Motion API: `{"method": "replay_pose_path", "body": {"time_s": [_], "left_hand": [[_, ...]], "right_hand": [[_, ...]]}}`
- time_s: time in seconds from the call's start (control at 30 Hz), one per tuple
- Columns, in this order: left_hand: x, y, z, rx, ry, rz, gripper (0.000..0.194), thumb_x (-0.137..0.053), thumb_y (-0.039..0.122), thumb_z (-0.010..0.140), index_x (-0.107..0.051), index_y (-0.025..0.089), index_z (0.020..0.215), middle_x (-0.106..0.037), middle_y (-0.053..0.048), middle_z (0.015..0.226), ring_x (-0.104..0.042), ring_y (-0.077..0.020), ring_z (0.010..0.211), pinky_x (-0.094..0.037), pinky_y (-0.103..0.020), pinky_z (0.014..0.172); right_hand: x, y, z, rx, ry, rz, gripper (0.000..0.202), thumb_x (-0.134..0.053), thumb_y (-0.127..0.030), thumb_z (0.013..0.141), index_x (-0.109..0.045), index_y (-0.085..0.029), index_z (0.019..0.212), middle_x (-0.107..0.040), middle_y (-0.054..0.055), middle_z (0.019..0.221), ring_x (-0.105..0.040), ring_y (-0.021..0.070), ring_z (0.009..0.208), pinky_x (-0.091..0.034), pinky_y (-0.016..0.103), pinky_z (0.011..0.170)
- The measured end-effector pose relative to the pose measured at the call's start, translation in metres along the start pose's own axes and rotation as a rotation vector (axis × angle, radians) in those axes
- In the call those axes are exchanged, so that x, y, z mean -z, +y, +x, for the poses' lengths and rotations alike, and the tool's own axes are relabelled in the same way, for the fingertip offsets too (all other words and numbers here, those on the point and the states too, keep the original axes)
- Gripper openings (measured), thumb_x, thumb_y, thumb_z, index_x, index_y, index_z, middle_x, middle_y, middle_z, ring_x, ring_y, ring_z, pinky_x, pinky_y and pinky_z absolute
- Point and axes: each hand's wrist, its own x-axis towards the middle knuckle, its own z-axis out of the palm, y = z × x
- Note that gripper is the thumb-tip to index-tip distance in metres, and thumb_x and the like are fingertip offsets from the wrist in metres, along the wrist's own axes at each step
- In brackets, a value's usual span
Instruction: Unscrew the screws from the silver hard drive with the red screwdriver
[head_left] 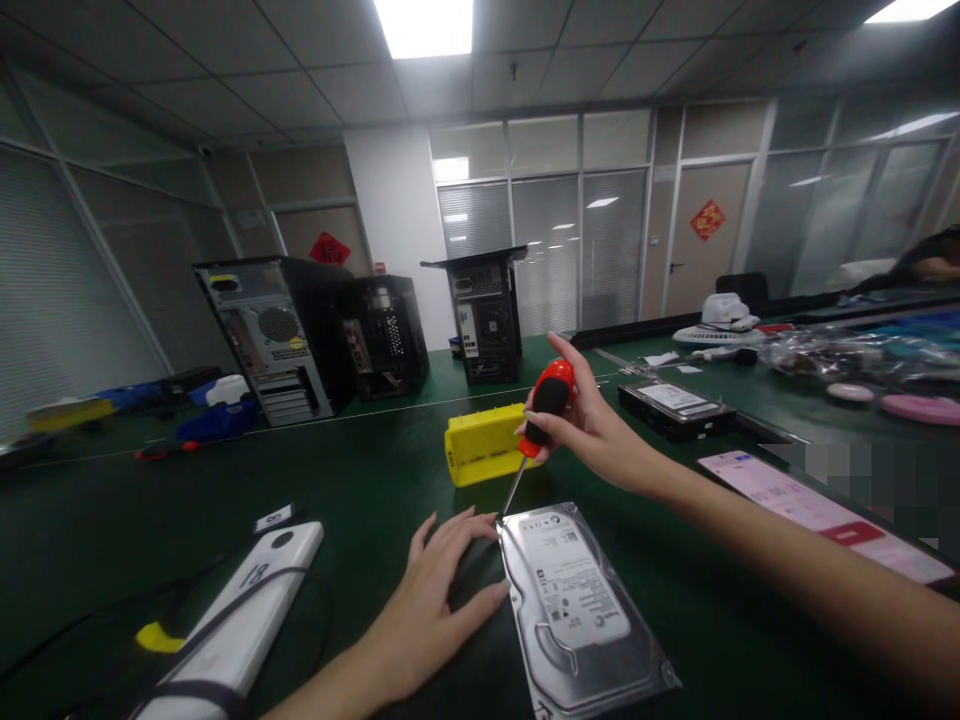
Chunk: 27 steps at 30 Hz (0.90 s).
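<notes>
A silver hard drive [559, 590] with a white label lies flat on the green table. My right hand [577, 415] is closed around the red and black handle of a screwdriver [551, 400], one finger pointing up past the handle's end. The shaft slants down, its tip at the drive's far left corner; the screw under it is too small to make out. Beside the drive's left edge, my left hand [442, 600] lies with fingers stretched and thumb apart. Its fingertips touch that corner near the screwdriver tip, and the thumb rests against the drive's edge.
A yellow bin [484, 450] stands just beyond the drive. A white power bank-like box [240, 610] with a black cable lies at left. Computer cases [281, 330] stand behind. Another hard drive [675, 405] and a phone [817, 515] lie at right. A person [934, 260] is far right.
</notes>
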Motion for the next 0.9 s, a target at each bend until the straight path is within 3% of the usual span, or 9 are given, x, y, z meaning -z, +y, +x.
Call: {"method": "replay_pose_path", "body": {"time_s": [0.63,0.77,0.9], "left_hand": [[-0.0005,-0.0033,-0.0002,0.064,-0.044,-0.048,0.046,-0.046,0.048,0.086,-0.041,0.03,0.129,-0.041,-0.001,0.14,-0.024,-0.0261,0.134,-0.009,-0.055,0.11],[-0.0011,-0.004,0.0011,0.082,-0.04,-0.07,0.053,-0.044,0.048,0.087,-0.032,0.029,0.135,-0.042,-0.003,0.139,-0.025,-0.0245,0.134,-0.009,-0.054,0.11],[-0.002,-0.0062,0.0017,0.106,-0.049,-0.052,0.057,-0.042,0.053,0.087,-0.032,0.027,0.137,-0.036,-0.004,0.143,-0.02,-0.0257,0.136,-0.01,-0.054,0.11]], "right_hand": [[-0.0058,-0.0027,-0.0002,0.011,0.019,-0.048,0.08,-0.053,-0.03,0.083,0.0,-0.039,0.141,-0.051,0.005,0.098,-0.061,0.0216,0.081,-0.058,0.043,0.066],[-0.0049,-0.0033,-0.0001,0.013,0.015,-0.062,0.08,-0.053,-0.029,0.083,0.0,-0.039,0.141,-0.051,0.005,0.098,-0.061,0.0221,0.081,-0.057,0.044,0.066],[-0.0047,-0.0036,0.0004,0.019,0.012,-0.049,0.08,-0.054,-0.029,0.083,0.0,-0.038,0.141,-0.049,0.005,0.097,-0.061,0.0211,0.08,-0.058,0.042,0.065]]}}
